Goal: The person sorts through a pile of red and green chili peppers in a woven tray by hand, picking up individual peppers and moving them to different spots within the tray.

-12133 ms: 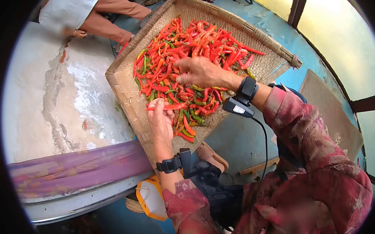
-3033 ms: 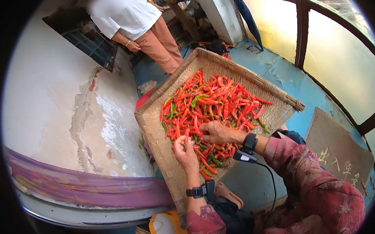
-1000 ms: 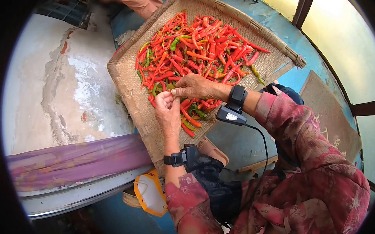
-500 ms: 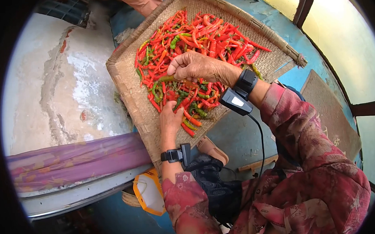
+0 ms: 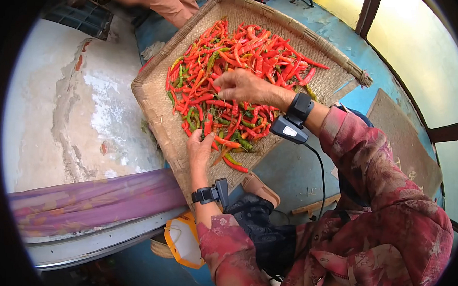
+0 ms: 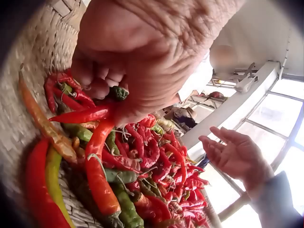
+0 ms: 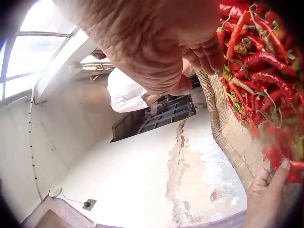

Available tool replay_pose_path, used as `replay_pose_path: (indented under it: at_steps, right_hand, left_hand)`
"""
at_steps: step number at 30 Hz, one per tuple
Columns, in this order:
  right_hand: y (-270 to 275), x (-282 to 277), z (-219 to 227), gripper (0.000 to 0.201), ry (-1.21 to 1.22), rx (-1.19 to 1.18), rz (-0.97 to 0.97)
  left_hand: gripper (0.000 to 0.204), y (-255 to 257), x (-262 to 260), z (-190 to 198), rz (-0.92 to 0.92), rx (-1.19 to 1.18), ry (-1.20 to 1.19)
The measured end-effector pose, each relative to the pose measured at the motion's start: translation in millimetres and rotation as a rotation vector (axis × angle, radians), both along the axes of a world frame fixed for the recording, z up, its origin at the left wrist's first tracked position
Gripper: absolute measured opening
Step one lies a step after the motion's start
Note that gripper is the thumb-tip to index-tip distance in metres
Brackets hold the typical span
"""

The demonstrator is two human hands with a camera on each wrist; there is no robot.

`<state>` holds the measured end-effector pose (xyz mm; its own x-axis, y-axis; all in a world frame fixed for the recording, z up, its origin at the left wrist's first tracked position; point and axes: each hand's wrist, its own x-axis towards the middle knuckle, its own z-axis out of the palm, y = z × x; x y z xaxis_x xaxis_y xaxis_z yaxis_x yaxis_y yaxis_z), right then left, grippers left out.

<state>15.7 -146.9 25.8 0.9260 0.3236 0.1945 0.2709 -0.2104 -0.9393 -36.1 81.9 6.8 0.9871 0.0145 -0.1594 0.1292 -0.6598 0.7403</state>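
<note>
A large heap of red, green and yellowish peppers (image 5: 258, 49) lies in a woven tray (image 5: 159, 123). At the heap's near left side, the left hand (image 5: 200, 152) pinches a red pepper (image 5: 208, 124) between thumb and fingers. The left wrist view shows this hand (image 6: 142, 52) close up, its fingers curled, with a red pepper (image 6: 80, 115) by the thumb. Over the middle of the heap hovers the right hand (image 5: 249, 87), fingers loosely bent and apart. Its palm (image 6: 237, 156) looks empty in the left wrist view.
A person in pink trousers (image 5: 169, 5) stands beyond the tray's far left side. A cracked wall (image 5: 44, 115) and a purple cloth (image 5: 98, 202) are on the left. Below the tray is an orange-and-white container (image 5: 185, 242). Windows (image 5: 419, 48) line the right.
The right hand has let go of a yellowish-green pepper and its fingers have spread. The left hand has shifted slightly left and down. Some peppers at the heap's near edge have moved.
</note>
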Motion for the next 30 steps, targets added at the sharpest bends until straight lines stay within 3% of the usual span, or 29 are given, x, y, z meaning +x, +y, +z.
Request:
replay_pose_path:
  at_steps: [1,2,7,11,13,14,16,17,19,20,24,27,29,30]
  right_hand:
    - [10,-4,-6,0.038,-0.048,-0.032,0.095]
    - [16,-9,-11,0.039,-0.037,-0.093,0.169]
    - [43,-28,-26,0.026,-0.088,-0.205,0.266]
    - [47,-21,-42,0.016,-0.113,-0.18,0.162]
    - [46,-14,-37,0.013,-0.317,-0.165,-0.105]
    - [42,-9,-37,0.011,-0.148,-0.11,-0.115]
    - [41,-8,-29,0.015,0.015,0.039,0.0]
    - [44,-9,-26,0.017,0.075,0.092,0.031]
    - [47,-14,-25,0.018,0.009,0.096,-0.007]
    - [48,-18,-25,0.02,-0.063,0.101,-0.043]
    - [38,-8,-17,0.013,0.195,0.255,-0.091]
    - [19,2,-1,0.019,0.284,0.482,-0.124]
    - [10,8,4,0.036,0.304,0.93,-0.21]
    - [5,15,2,0.048,0.371,1.015,-0.271]
  left_hand:
    - [0.021,-3,-4,8,0.046,-0.284,0.055]
    - [0.016,-9,-6,14,0.043,-0.388,0.006]
    - [0.022,-23,-6,19,0.021,-0.525,-0.13]
    - [0.023,-24,-2,17,0.022,-0.496,-0.162]
    - [0.02,-19,-1,14,0.079,-0.52,-0.171]
    - [0.02,-17,0,11,0.082,-0.521,-0.168]
    - [0.02,-15,1,7,0.058,-0.294,-0.174]
    - [0.02,-15,1,4,0.06,-0.295,-0.165]
    - [0.023,-21,0,7,-0.096,0.111,-0.3]
    - [0.028,-25,-2,8,-0.131,0.189,-0.32]
    - [0.031,-24,-5,9,-0.129,-0.001,-0.247]
    - [0.035,-1,-2,4,0.021,-0.102,-0.294]
    - [0.037,12,-10,5,-0.037,0.458,-0.613]
    - [0.036,19,-14,9,-0.109,0.425,-0.338]
